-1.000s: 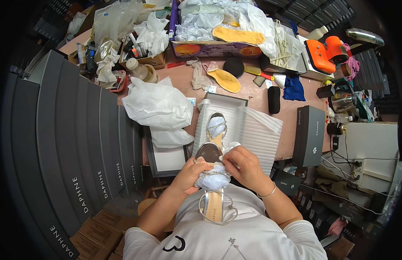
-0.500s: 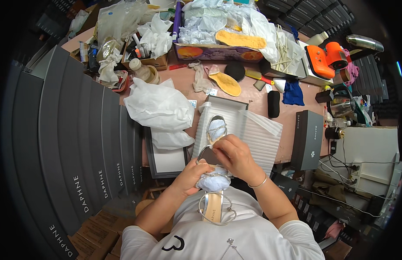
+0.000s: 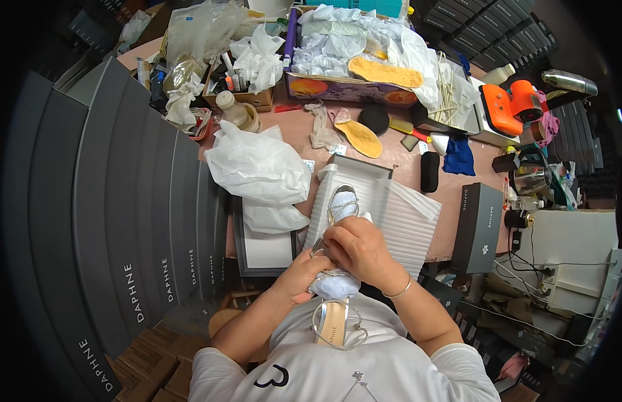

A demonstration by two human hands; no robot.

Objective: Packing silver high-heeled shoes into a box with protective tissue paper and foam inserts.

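My left hand (image 3: 303, 276) is closed round the front of a strappy silver sandal (image 3: 334, 320), whose heel end points toward my body. Pale tissue stuffing (image 3: 336, 287) fills the space under its toe straps. Over the toe end, my right hand (image 3: 362, 249) has its fingers pinched together; what they hold, if anything, is hidden. Just beyond, a second silver sandal (image 3: 343, 204), also stuffed, lies on white ribbed wrapping (image 3: 406, 224) in an open grey shoe box (image 3: 362, 165).
White tissue paper (image 3: 261, 164) lies left of the box, above a grey box lid (image 3: 247, 269). A closed shoe box (image 3: 476, 228) is at the right. Stacked dark boxes (image 3: 116, 201) rise on the left. Behind are a yellow insole (image 3: 360, 137), a brush (image 3: 406, 127) and a tissue-filled carton (image 3: 351, 88).
My right hand has closed in over the sandal's toe end, covering the dark sole that showed before. My left hand still grips the sandal. The whole view has shifted slightly.
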